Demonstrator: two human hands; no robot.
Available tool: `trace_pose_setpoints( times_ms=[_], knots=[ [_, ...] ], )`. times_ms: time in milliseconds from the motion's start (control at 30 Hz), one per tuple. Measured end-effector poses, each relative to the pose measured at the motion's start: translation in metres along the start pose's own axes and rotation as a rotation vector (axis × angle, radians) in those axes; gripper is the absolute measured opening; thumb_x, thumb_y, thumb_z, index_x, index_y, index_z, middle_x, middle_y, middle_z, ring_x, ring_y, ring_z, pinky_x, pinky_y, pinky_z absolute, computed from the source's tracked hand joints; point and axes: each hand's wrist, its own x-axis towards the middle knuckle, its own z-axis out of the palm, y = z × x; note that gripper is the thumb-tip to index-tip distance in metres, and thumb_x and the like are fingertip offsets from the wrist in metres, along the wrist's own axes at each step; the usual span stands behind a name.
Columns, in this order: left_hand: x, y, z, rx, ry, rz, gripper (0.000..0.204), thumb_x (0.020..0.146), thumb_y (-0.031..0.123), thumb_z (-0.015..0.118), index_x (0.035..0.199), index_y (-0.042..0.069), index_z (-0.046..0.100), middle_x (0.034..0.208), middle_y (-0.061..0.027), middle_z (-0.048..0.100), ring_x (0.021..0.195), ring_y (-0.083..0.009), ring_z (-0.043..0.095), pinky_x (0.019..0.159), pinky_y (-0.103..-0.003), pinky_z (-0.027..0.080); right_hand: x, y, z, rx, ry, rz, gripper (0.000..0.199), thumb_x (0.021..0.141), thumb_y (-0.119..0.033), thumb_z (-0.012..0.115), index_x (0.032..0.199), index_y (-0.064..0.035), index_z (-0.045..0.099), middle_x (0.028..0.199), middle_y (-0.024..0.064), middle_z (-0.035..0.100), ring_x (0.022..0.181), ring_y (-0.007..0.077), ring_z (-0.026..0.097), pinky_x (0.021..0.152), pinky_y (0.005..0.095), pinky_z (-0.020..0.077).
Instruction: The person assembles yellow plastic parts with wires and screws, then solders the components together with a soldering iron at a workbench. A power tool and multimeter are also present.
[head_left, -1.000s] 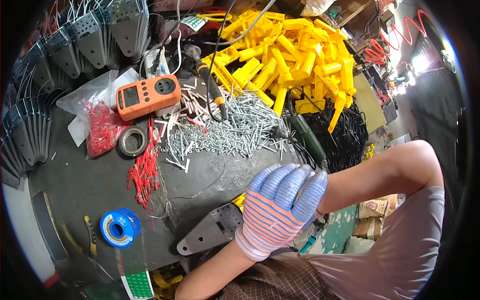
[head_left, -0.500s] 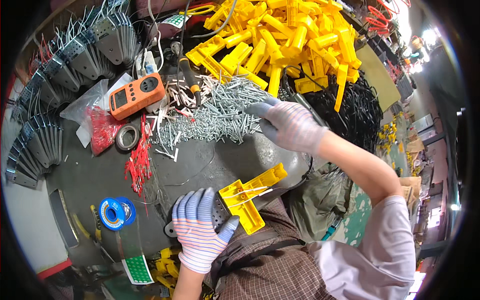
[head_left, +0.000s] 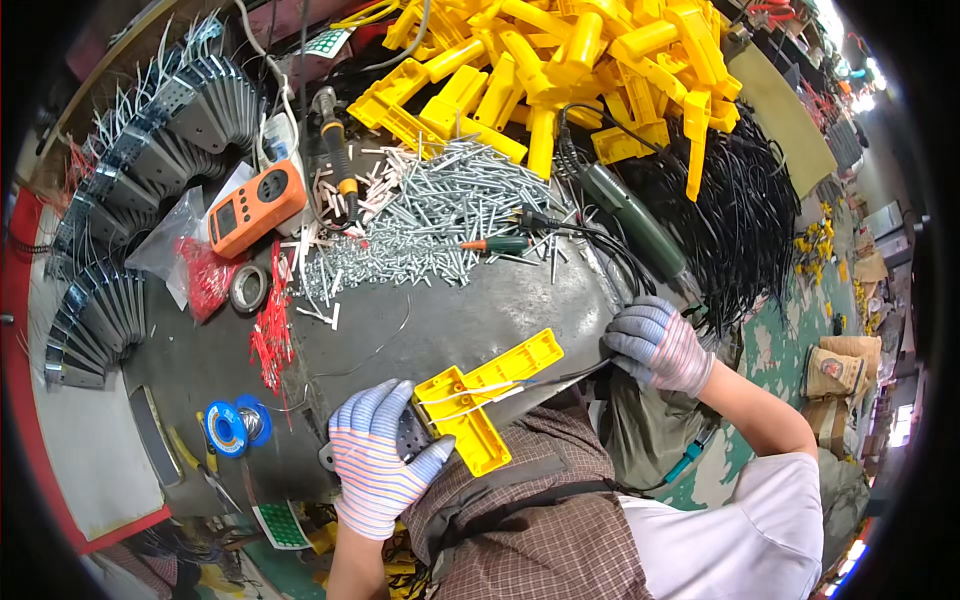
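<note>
My left hand (head_left: 383,455), in a striped glove, is wrapped over a dark perforated metal plate (head_left: 411,436), its thumb by a yellow plastic housing (head_left: 480,440). White wires cross the housing, which lies at the table's front edge with its narrow arm pointing right. A black cable (head_left: 570,377) runs from it to my right hand (head_left: 660,345), also gloved, whose fingers are closed on it beside the table's right edge. More black cord loops above that hand toward a plug (head_left: 537,217). A small screwdriver (head_left: 497,244) with a green and orange handle rests on the screws.
Loose screws (head_left: 440,200) cover the table's middle, with yellow housings (head_left: 570,70) heaped behind. A green electric screwdriver (head_left: 635,220) lies by black cables (head_left: 735,220). Leftward are an orange meter (head_left: 257,210), red parts (head_left: 270,340), a solder spool (head_left: 228,430) and metal plates (head_left: 110,310).
My right hand has moved from the screw pile rightward and nearer to me, onto the black cable. The small screwdriver and plug are uncovered. My left hand keeps its hold; the view has shifted slightly.
</note>
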Motion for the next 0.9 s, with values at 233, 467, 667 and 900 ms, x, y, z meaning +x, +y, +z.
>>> trace_pose_setpoints(
  times_ms=[233, 467, 667, 900],
  knots=[
    [-0.004, -0.01, -0.023, 0.062, -0.032, -0.021, 0.069, 0.058, 0.031, 0.082, 0.117, 0.003, 0.058, 0.114, -0.0165, 0.06, 0.106, -0.0363, 0.055, 0.095, -0.045, 0.042, 0.041, 0.003, 0.003, 0.117, 0.254, 0.148, 0.033, 0.068, -0.036, 0.079, 0.082, -0.0096, 0.066, 0.074, 0.0043, 0.062, 0.075, 0.0255, 0.061, 0.079, 0.0376, 0.0462],
    [-0.004, -0.011, -0.019, 0.115, 0.002, -0.004, 0.071, 0.06, 0.034, 0.081, 0.119, 0.002, 0.057, 0.116, -0.0157, 0.06, 0.107, -0.0364, 0.055, 0.095, -0.046, 0.042, 0.082, -0.02, 0.021, 0.431, -0.052, 0.125, 0.023, 0.084, -0.025, 0.067, 0.104, -0.0145, 0.064, 0.087, 0.0076, 0.062, 0.085, 0.0296, 0.06, 0.081, 0.0391, 0.0447],
    [-0.001, -0.011, -0.017, 0.132, -0.006, 0.005, 0.074, 0.062, 0.038, 0.08, 0.121, 0.003, 0.055, 0.118, -0.0142, 0.058, 0.109, -0.0351, 0.052, 0.097, -0.046, 0.039, 0.084, -0.018, 0.023, 0.065, -0.046, -0.04, 0.025, 0.077, -0.018, 0.059, 0.101, -0.0174, 0.065, 0.086, 0.0037, 0.059, 0.088, 0.0238, 0.059, 0.089, 0.0421, 0.0416],
    [0.013, 0.0, -0.024, 0.111, 0.001, 0.004, 0.084, 0.063, 0.046, 0.079, 0.128, 0.001, 0.05, 0.117, -0.0156, 0.057, 0.109, -0.0359, 0.051, 0.097, -0.047, 0.038, 0.084, -0.02, 0.025, 0.017, -0.048, -0.043, 0.025, 0.075, -0.02, 0.055, 0.098, -0.0152, 0.064, 0.085, 0.0023, 0.057, 0.088, 0.022, 0.057, 0.093, 0.043, 0.0403]
  ],
)
